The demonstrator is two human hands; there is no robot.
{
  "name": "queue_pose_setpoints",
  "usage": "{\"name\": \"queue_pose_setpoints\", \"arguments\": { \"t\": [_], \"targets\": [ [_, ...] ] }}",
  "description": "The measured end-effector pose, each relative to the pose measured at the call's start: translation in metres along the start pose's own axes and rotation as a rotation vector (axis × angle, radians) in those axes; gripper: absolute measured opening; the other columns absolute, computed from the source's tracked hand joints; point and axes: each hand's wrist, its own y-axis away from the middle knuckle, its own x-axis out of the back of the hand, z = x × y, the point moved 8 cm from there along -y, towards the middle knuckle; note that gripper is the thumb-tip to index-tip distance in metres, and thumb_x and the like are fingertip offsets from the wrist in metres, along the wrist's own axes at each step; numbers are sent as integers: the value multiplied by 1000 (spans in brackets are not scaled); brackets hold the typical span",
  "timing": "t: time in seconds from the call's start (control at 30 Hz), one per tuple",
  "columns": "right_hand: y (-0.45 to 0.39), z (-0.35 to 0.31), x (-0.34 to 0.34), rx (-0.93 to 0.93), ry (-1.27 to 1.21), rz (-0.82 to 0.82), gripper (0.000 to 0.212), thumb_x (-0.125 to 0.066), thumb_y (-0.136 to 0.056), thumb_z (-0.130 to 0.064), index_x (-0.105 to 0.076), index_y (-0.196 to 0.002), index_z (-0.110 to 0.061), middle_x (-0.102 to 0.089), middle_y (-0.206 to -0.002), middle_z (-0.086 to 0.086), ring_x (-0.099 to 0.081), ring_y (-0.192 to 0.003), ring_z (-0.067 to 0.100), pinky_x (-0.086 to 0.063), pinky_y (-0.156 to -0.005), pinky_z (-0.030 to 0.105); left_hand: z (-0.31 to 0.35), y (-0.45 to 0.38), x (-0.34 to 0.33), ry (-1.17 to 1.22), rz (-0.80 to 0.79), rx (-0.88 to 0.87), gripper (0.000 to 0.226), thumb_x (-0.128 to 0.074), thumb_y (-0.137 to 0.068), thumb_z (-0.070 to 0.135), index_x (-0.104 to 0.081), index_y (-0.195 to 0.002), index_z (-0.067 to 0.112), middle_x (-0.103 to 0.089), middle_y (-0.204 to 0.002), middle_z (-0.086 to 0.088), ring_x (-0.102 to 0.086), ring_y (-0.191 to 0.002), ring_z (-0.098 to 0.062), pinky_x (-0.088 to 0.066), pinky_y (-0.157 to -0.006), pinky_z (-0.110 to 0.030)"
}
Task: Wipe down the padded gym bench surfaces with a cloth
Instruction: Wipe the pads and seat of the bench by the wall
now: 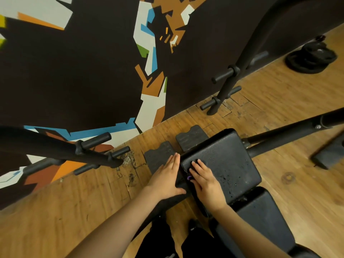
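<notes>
- A person leans over a black padded gym bench (pixel 229 161), both bare hands at the left edge of its upper pad, which sits in the middle of the view above a wooden floor (pixel 55 216).
- The bench shows two pads: the upper pad, speckled with small marks or droplets, and a lower pad (pixel 260 220) just below it, the two set apart by a narrow gap.
- The left hand (pixel 167 176) lies flat with its fingers straight and close together, pressed against the side of the upper pad; it grips nothing.
- The right hand (pixel 205 180) rests palm down on the pad's top surface, fingers spread and slightly bent; a small purple scrap (pixel 189 177) shows under its thumb side, too little to tell whether it is the cloth or whether the fingers pinch it.
- Two black ridged floor mats (pixel 160 155) lie side by side just beyond the bench end, the left hand's fingertips over the nearer one.
- Two black rack uprights (pixel 227 84) flank the bench, each carrying short plate pegs.
- One stack of black weight plates (pixel 312 58) sits on the floor at upper right, well apart from the bench.
- A dark wall (pixel 74 71) with angular white, orange, blue and green shapes fills the background.
</notes>
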Motion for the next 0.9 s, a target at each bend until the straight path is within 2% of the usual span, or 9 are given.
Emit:
{"name": "queue_pose_setpoints", "arguments": {
  "t": [0.1, 0.27, 0.33, 0.43, 0.53, 0.63, 0.7, 0.8, 0.9],
  "targets": [
    [-12, -9, 0, 146, 33, -56, 31, -72, -78, -7, -68, -109, -4, -59, -127, 11, -44, -128, 27, -36, -102, 47, 0, -1, -2, 22, 13, -5, 118, -70, -80, 46, 20, -148, 12, 17, -159, -2, 12, -146, -15, -12, -120, -40],
    [-14, 15, 3, 297, 98, -163, 30, -52, -90, -18, -66, -113, -6, -56, -131, 11, -43, -129, 30, -41, -102, 41, 0, 1, 0, 20, 19, -5, 118, -69, -80, 49, 21, -148, 14, 19, -158, 1, 14, -145, -13, -10, -120, -38],
    [-22, 49, 34, 160, 146, -58, 28, -57, -85, -9, -66, -111, -4, -57, -128, 15, -42, -128, 31, -40, -102, 45, -1, 0, 0, -5, 9, -9, 118, -69, -80, 50, 21, -148, 14, 19, -158, 0, 14, -145, -14, -10, -120, -38],
    [-29, 114, 87, -247, 140, 120, 33, -64, -80, 5, -64, -113, 1, -52, -131, 20, -38, -130, 34, -40, -99, 58, -1, 0, -1, 8, -4, -11, 119, -69, -80, 50, 21, -148, 13, 20, -158, 0, 15, -145, -14, -9, -120, -38],
    [-29, 127, 98, -322, 133, 119, 34, -62, -84, 3, -62, -118, 1, -48, -136, 17, -36, -132, 34, -34, -106, 51, -1, 0, -1, 6, -7, -16, 119, -69, -80, 50, 22, -148, 14, 19, -158, 1, 14, -145, -14, -12, -118, -37],
    [-25, 107, 99, -375, 95, 214, 32, -63, -84, 2, -63, -116, 1, -50, -135, 16, -37, -132, 33, -32, -107, 50, -2, -1, 0, -7, -19, -17, 118, -69, -80, 49, 21, -148, 13, 18, -159, 0, 13, -145, -15, -13, -118, -38],
    [-20, 75, 81, -275, 108, 197, 32, -64, -82, 0, -64, -113, -1, -52, -132, 15, -38, -130, 31, -30, -106, 49, -1, -1, 1, -41, -25, -20, 118, -69, -80, 49, 20, -148, 12, 17, -159, -1, 13, -146, -16, -13, -119, -38],
    [-3, 13, 25, 73, 79, -14, 26, -62, -84, -10, -67, -109, -4, -57, -128, 12, -44, -127, 30, -34, -104, 43, -2, -2, 0, -54, -22, -17, 119, -70, -80, 48, 21, -148, 12, 18, -159, -1, 13, -146, -16, -12, -119, -37],
    [9, 5, -3, 233, 74, -139, 27, -55, -89, -16, -67, -110, -6, -58, -128, 11, -44, -127, 30, -39, -101, 44, -1, -1, 0, -54, -21, -10, 120, -71, -79, 47, 21, -148, 12, 18, -159, -2, 13, -146, -16, -13, -119, -37]
  ]
}}
